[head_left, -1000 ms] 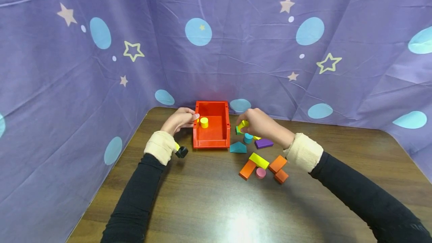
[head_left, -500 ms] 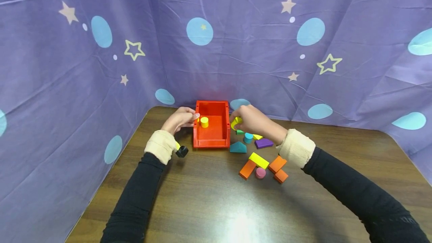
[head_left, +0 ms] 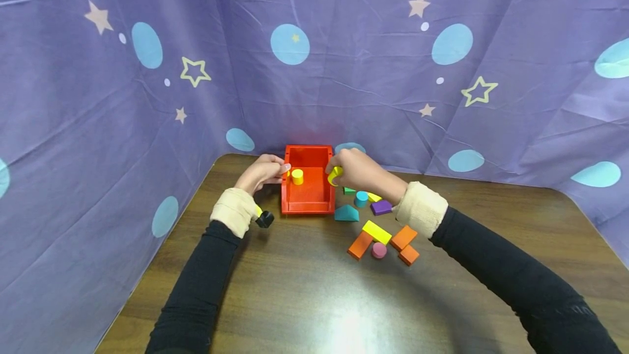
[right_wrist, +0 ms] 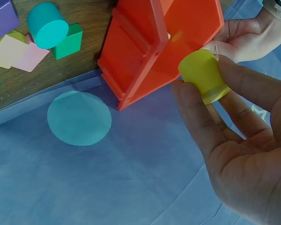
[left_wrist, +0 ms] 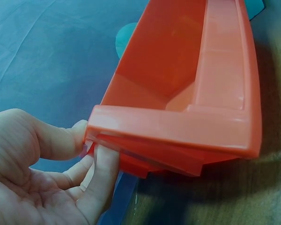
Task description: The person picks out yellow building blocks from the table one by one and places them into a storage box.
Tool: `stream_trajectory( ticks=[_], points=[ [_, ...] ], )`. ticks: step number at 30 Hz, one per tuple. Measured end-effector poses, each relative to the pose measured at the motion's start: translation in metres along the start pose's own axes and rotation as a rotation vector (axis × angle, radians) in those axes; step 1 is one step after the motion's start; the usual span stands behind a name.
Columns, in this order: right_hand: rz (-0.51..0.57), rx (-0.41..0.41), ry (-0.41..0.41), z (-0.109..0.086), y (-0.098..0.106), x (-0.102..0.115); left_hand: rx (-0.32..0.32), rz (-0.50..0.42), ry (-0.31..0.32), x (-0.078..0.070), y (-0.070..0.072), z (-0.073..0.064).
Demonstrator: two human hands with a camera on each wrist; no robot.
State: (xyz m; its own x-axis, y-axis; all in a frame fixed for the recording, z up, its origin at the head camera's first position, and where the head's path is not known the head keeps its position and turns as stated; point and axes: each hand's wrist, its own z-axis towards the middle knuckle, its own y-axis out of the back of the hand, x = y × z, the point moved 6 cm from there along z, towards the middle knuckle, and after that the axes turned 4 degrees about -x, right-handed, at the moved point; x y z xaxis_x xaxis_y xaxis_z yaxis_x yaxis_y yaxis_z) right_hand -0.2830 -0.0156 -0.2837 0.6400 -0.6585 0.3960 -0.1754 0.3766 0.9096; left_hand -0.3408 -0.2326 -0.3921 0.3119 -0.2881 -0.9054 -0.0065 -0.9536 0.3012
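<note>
Yellow and smooth, a small block with curved sides (right_wrist: 203, 76) is pinched between the thumb and fingers of the right hand (head_left: 366, 171), raised by the right wall of an open-fronted red plastic bin (head_left: 308, 207). The left hand (head_left: 260, 173) pinches the bin's left rim, thumb above, fingers beneath. Inside stands a short yellow cylinder (head_left: 297, 177), near that left wall. Right of the bin, a teal triangular block (head_left: 346, 213) and a light-blue cylinder (head_left: 361, 199) rest on the brown wood-grain table (head_left: 275, 288).

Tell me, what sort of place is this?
Probably a screened-off tabletop corner for play or filming: a star-patterned purple cloth hangs behind a wood-grain table, where colorful toy blocks lie beside a red bin.
</note>
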Motion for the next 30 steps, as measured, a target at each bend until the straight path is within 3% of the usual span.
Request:
stream_trajectory(
  ticks=[17,30],
  points=[
    [0.011,0.020,-0.054,0.012,-0.006,-0.001,-0.004,-0.006,0.006,0.000,-0.001,0.000],
    [-0.015,0.003,-0.044,0.026,-0.009,-0.001,-0.001,0.006,0.025,0.000,0.000,-0.001]
  ],
)
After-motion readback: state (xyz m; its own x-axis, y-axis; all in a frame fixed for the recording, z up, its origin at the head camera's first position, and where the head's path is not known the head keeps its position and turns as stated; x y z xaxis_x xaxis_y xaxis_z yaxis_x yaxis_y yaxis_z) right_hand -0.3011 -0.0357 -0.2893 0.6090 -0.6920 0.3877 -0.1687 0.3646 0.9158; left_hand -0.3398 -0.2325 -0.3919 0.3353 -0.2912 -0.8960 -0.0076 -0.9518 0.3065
